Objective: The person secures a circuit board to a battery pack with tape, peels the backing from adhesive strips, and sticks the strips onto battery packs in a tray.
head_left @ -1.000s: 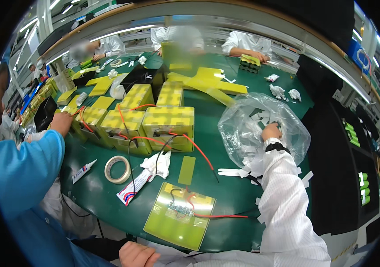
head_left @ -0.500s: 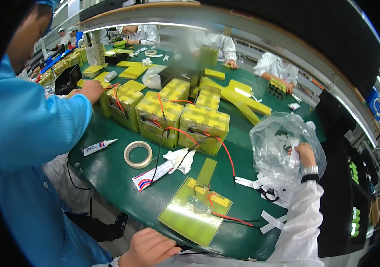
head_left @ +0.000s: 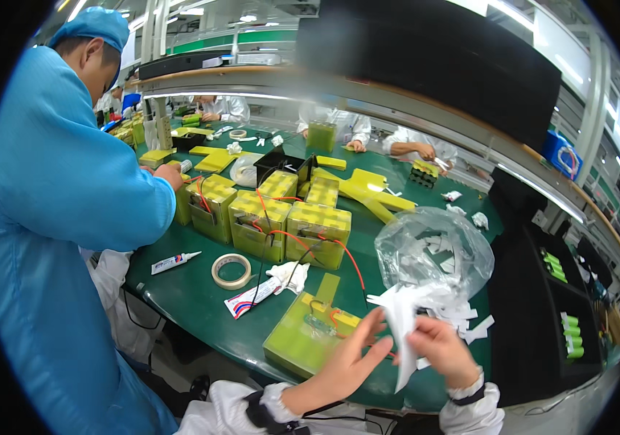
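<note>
My right hand [head_left: 446, 353] pinches a bunched white strip [head_left: 401, 322], which hangs down between my two hands. Beside it, my left hand [head_left: 346, 362] is open, fingers spread toward the strip. A yellow-wrapped battery pack [head_left: 292, 335] lies flat beyond my left hand, its far end showing a small board and wires, partly hidden by my fingers. Just beyond the strip rests a clear plastic bag [head_left: 480, 250] with white pieces in it. More loose white strips [head_left: 478, 330] lie on the green table near my right hand.
Several upright yellow battery packs [head_left: 317, 225] with red and black wires stand mid-table. Nearer lie a masking tape roll [head_left: 215, 272], a white tube [head_left: 253, 299], crumpled tissue [head_left: 292, 275] and another tube [head_left: 174, 262]. A co-worker in blue [head_left: 70, 181] stands at left; others sit opposite.
My right hand has come from the plastic bag toward me with the white strip. My left hand has risen from the table's near edge and opened beside it. The view has tilted up.
</note>
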`<state>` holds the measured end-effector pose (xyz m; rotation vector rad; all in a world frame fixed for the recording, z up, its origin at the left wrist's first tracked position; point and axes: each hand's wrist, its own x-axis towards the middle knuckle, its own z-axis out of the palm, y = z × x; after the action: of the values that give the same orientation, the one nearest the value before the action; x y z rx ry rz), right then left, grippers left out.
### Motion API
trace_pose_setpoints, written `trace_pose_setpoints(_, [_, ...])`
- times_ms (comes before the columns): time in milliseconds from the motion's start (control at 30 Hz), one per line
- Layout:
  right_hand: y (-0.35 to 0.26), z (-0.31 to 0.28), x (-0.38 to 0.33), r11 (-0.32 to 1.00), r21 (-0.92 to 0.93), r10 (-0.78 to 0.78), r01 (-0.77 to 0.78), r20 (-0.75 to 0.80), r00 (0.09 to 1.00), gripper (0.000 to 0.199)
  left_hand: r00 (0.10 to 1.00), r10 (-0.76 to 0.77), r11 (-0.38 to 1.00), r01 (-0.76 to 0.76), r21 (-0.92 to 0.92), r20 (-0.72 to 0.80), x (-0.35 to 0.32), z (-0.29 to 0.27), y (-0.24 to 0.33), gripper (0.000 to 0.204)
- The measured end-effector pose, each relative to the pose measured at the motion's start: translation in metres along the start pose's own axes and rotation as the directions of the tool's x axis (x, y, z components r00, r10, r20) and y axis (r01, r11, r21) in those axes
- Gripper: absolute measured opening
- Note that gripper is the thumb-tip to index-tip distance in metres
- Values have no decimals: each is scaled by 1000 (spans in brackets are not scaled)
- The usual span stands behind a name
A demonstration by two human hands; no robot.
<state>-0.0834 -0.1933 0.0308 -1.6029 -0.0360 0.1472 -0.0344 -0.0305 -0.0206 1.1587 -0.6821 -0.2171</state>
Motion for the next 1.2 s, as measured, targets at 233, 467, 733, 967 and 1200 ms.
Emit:
trace_pose_setpoints(233, [51,15,-44,976,-207,-175,73,-531,829,26,932,-321,830,362,-423,167,19,52,-34,31])
trace_pose_setpoints(467, [67,-2,-95,957,-249,-289,147,-855,431,16,878,-333,850,437,-294,343,1,93,-62,27])
trace_pose_setpoints(733, [78,-45,-97,956,-92,-253,280,-741,622,12,786,-436,812,553,-185,438,-4,113,-71,29])
trace_pose_setpoints(967, [75,-69,-85,958,72,-151,278,-696,702,14,678,-547,661,710,-244,491,15,120,-89,32])
trace_pose_setpoints(1200, [88,-86,-75,960,184,-35,212,-672,739,15,748,-563,755,639,-149,352,19,124,-99,32])
